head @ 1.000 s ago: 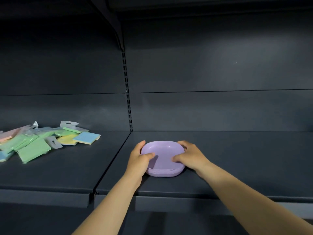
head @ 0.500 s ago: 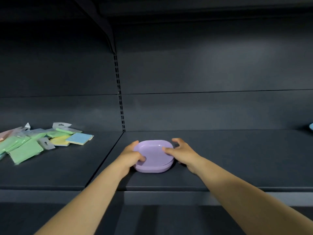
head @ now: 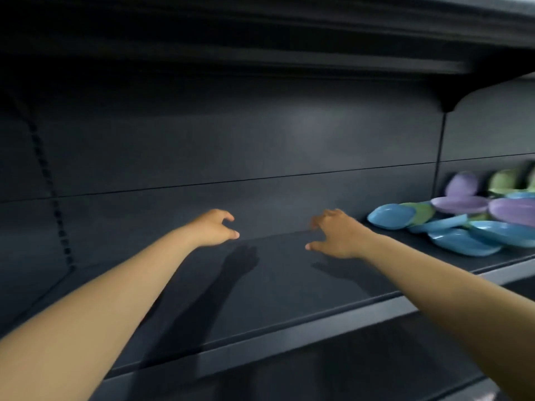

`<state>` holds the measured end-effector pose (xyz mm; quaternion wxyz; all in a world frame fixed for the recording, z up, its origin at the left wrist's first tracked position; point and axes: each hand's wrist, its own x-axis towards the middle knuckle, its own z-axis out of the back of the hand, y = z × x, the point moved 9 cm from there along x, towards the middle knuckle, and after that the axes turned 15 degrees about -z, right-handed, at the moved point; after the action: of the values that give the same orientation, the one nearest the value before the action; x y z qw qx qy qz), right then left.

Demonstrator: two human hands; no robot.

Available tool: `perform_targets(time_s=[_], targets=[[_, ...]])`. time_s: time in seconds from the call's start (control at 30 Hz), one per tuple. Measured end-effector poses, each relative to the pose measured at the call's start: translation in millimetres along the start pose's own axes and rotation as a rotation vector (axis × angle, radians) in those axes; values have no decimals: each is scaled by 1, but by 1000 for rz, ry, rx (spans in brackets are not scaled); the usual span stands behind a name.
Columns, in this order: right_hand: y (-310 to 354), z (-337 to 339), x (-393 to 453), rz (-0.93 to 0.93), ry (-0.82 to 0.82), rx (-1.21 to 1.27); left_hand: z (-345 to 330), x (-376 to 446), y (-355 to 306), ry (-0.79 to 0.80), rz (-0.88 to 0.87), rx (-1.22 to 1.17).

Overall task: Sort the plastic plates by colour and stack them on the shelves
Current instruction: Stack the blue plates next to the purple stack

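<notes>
**Desk:** Hands over a dark shelf, that's all? What do they hold?

**Photographer:** Nothing. One view only, from the head camera. The left hand point(head: 215, 228) and right hand point(head: 333, 234) hover above the shelf point(head: 289, 285), fingers loosely curled, thumbs turned toward each other, a gap of bare shelf between them. Both throw shadows on the board.

**Desk:** And the plates?

**Photographer:** Off to the person's right, on the same shelf level past the upright. A loose heap of plates point(head: 463, 221), overlapping and tilted, not sorted. The frame is blurred, so the count is rough: about four blue ones at the front, with the nearest blue plate point(head: 390, 216) at the heap's left end, two or three purple ones behind and above, and two or three green ones, mostly covered. The heap runs out of frame, so there may be more.

**Desk:** Which hand gets there first?

**Photographer:** The right one, I'd judge. It is near that blue plate, and the left is well apart from it, across the gap. The heap stretches sideways along the shelf, away from the hands, so the reach would go rightward, with the nearest plate meeting the fingers edge-on.

**Desk:** Any sorted stack in view?

**Photographer:** None visible in this frame.
</notes>
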<state>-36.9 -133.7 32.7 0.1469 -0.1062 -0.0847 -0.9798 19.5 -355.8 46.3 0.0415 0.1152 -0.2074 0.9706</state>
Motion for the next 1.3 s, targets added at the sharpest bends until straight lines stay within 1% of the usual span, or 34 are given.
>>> perform_targets(time_s=[0.13, 0.23, 0.37, 0.47, 0.6, 0.7, 0.83, 0.93, 1.07, 1.17, 1.3], targets=[[-106, 22, 18, -55, -37, -51, -50, 66, -85, 33, -76, -8], [-186, 36, 30, -82, -47, -47, -97, 116, -139, 49, -80, -85], [-287, 52, 53, -120, -27, -52, -162, 167, -192, 114, -5, -201], [-349, 63, 74, -139, 2, -45, -196, 201, -216, 78, 86, -325], [-413, 61, 107, -169, 58, 25, -234, 233, -225, 15, 244, -509], [-443, 52, 121, -146, 125, 43, -261, 248, -231, 1, 328, -621], [-483, 24, 137, -123, 282, 20, -299, 264, -250, 114, 393, -722], [-504, 3, 148, -104, 379, 15, -324, 272, -266, 207, 432, -715], [-510, -20, 158, -54, 511, 8, -344, 284, -277, 242, 494, -674], [-507, -27, 168, -1, 545, -26, -349, 288, -276, 244, 540, -640], [-494, -31, 178, 107, 498, -73, -358, 293, -269, 283, 556, -645]])
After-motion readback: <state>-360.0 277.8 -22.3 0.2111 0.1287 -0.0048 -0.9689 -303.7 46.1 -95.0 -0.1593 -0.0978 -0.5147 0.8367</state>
